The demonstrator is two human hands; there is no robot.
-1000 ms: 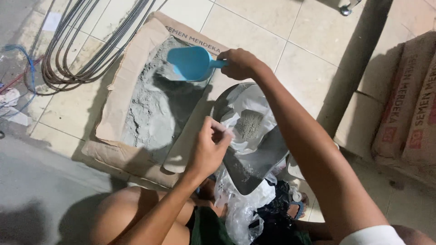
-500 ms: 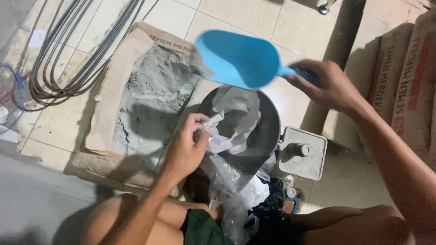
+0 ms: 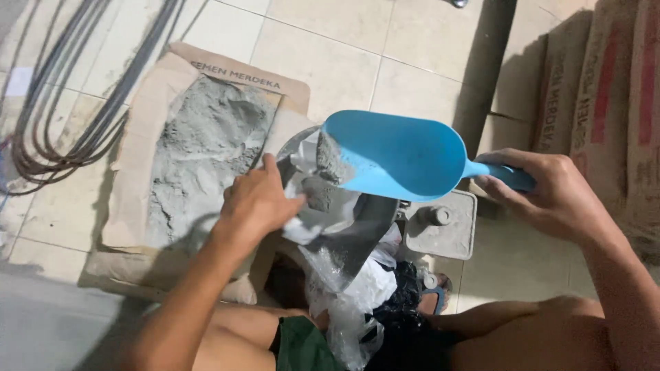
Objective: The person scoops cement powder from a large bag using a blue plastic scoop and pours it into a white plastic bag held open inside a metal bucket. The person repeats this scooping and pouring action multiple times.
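My right hand (image 3: 550, 199) grips the handle of a blue plastic scoop (image 3: 399, 154), tilted so grey cement powder slides off its left lip. Under that lip sits a clear plastic bag (image 3: 323, 206) with grey powder inside. My left hand (image 3: 258, 203) pinches the bag's rim and holds its mouth apart. Left of the bag lies a cut-open brown cement sack (image 3: 206, 148) full of grey powder.
A small grey weighing scale (image 3: 440, 227) stands right of the bag. Stacked cement sacks (image 3: 605, 103) fill the right edge. Coiled dark cables (image 3: 75, 124) lie on the tiled floor at the left. Crumpled clear and black plastic bags (image 3: 385, 295) rest between my knees.
The scoop has travelled from the open sack to above the bag and now tips powder in. My left hand stays on the bag's rim. The camera has moved closer.
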